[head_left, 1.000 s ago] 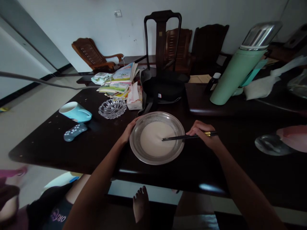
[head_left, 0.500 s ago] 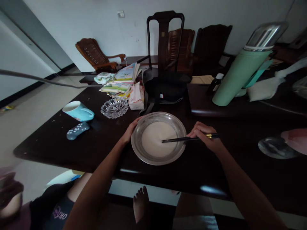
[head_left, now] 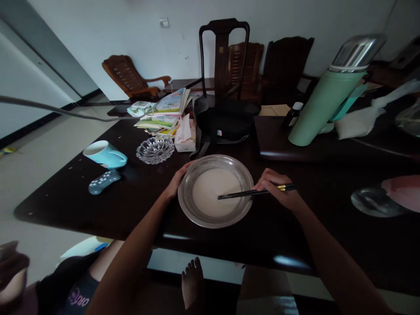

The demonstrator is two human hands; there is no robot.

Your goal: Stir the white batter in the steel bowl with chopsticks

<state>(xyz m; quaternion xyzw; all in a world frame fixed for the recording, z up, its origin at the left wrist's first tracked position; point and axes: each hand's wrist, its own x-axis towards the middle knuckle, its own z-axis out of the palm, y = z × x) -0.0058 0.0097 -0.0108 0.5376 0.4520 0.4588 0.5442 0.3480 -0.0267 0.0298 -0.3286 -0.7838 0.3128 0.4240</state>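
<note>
A round metal bowl with a pale white batter in it stands on the dark wooden table in front of me. My left hand is curled against the bowl's left rim and holds it. My right hand is closed on a pair of dark chopsticks at the bowl's right side. Their tips dip into the batter near its middle.
A light blue mug, a grey-blue remote, a glass ashtray, a stack of books and a black bag lie behind the bowl. A tall green thermos stands at the right. Wooden chairs line the far side.
The chopstick tips have shifted slightly left and down in the batter. Both hands stay at the bowl; the view has drifted a little.
</note>
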